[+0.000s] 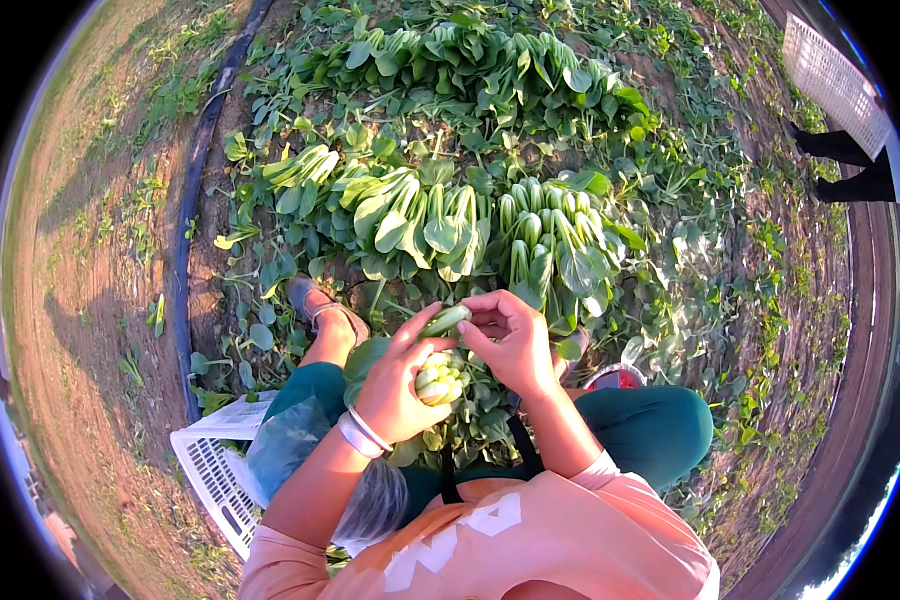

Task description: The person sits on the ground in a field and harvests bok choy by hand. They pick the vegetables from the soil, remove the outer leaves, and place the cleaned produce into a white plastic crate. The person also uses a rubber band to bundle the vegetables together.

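Observation:
In the head view my left hand (pixel 405 386) holds a bundle of small bok choy (pixel 439 379), pale stem ends upward and leaves partly hidden under the palm. One more bok choy (pixel 445 321) lies across the top of that hand, between its fingers and my right hand (pixel 507 337). The thumb and fingers of my right hand pinch its stem end. Just beyond my hands, bunches of harvested bok choy (pixel 544 225) lie on the ground with pale stems showing, beside more leafy bunches (pixel 420 214).
A white plastic crate (pixel 214 480) stands at my left beside clear plastic bags (pixel 289 442). A black hose (pixel 195 172) runs along the left. More bok choy (pixel 480 64) lies in a farther row. At upper right, a person in dark trousers (pixel 859 169) is beside a white crate (pixel 832 79).

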`<state>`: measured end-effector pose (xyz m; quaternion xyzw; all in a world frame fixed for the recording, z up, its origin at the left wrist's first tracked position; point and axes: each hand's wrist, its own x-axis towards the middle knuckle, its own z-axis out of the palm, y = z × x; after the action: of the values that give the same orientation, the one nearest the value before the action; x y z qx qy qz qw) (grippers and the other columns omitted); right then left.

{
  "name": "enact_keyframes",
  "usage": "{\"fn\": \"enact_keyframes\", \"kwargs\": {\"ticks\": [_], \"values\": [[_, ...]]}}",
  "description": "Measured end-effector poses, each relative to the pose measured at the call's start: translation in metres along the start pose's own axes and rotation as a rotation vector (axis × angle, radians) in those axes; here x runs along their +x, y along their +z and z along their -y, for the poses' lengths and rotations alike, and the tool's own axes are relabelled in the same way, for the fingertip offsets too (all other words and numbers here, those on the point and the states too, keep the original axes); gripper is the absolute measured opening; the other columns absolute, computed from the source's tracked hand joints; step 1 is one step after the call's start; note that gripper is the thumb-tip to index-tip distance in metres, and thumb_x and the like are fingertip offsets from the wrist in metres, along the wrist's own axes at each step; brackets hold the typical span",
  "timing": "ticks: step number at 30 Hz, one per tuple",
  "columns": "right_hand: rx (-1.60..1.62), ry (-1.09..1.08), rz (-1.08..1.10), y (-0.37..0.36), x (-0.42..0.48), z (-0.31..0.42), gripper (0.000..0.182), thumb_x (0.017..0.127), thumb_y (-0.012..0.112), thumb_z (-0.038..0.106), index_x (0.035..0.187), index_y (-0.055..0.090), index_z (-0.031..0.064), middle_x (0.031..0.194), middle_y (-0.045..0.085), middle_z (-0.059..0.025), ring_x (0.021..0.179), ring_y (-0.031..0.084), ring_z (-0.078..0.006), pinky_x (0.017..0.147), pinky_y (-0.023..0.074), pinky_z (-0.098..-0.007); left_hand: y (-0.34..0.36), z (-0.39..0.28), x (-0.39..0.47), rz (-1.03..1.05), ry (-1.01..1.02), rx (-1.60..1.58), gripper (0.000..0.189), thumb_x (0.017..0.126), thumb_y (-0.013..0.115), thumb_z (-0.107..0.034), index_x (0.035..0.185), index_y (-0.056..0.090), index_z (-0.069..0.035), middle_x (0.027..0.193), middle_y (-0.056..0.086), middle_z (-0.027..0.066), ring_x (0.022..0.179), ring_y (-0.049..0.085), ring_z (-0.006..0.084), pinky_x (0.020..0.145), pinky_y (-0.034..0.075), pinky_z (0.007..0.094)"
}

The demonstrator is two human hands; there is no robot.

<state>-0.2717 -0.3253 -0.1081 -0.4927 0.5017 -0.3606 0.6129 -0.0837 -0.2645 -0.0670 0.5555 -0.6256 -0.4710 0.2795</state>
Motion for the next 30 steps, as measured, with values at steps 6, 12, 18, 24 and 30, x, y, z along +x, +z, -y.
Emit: {"fn": "enact_keyframes", "kwargs": {"ticks": [6, 12, 18, 24, 30], "values": [[-0.612, -0.414, -0.052, -0.031, -0.023, 0.011, 0.017, 0.085, 0.076, 0.005, 0.102, 0.077, 0.0046, 0.086, 0.072, -0.0091, 0.068, 0.073, -0.0187, 0.064, 0.0595, -0.0309, 0.000, -0.001, -0.003, 0.082, 0.081, 0.031, 0.065, 0.064, 0.085, -0.007, 0.126, 0.065, -0.008, 0.146, 0.056, 0.0130, 0.129, 0.061, 0.0346, 0.105, 0.052, 0.0411], [-0.009, -0.177, 0.505, -0.049, -0.014, 0.003, 0.067, 0.097, 0.070, 0.039, 0.153, 0.051, 0.0077, 0.169, 0.031, -0.0146, 0.159, 0.014, -0.0346, 0.127, 0.0191, -0.0535, -0.007, -0.007, -0.002, 0.145, 0.051, -0.175, 0.058, 0.066, 0.087, -0.009, 0.121, 0.067, -0.008, 0.137, 0.061, 0.0149, 0.122, 0.063, 0.0309, 0.105, 0.051, 0.0402], [0.796, -0.015, 0.490, 0.010, 0.085, -0.041, 0.037, 0.099, 0.071, 0.037, 0.114, 0.067, 0.0039, 0.105, 0.071, -0.0094, 0.114, 0.068, -0.0317, 0.103, 0.0532, -0.0480, -0.016, 0.001, -0.010, -0.090, -0.032, -0.275, 0.065, 0.066, 0.088, -0.004, 0.127, 0.065, -0.004, 0.147, 0.050, 0.0180, 0.130, 0.055, 0.0304, 0.111, 0.044, 0.0402], [-1.153, 0.044, 0.030, 0.003, 0.290, -0.127, 0.032, 0.089, 0.065, 0.021, 0.120, 0.074, 0.0144, 0.113, 0.076, -0.0105, 0.096, 0.076, -0.0261, 0.080, 0.0602, -0.0362, -0.022, -0.014, 0.013, 0.044, -0.133, -0.304, 0.062, 0.069, 0.087, -0.010, 0.126, 0.064, -0.003, 0.146, 0.056, 0.0199, 0.128, 0.060, 0.0307, 0.108, 0.046, 0.0418], [-1.537, -0.001, 0.273, 0.058, 0.321, -0.168, 0.028, 0.090, 0.065, 0.013, 0.115, 0.078, 0.0081, 0.135, 0.063, -0.0128, 0.106, 0.074, -0.0282, 0.077, 0.0619, -0.0422, -0.021, 0.014, -0.018, 0.052, -0.374, -0.504, 0.078, 0.068, 0.084, 0.001, 0.139, 0.052, 0.002, 0.143, 0.058, 0.0177, 0.129, 0.057, 0.0252, 0.109, 0.046, 0.0401]]}}
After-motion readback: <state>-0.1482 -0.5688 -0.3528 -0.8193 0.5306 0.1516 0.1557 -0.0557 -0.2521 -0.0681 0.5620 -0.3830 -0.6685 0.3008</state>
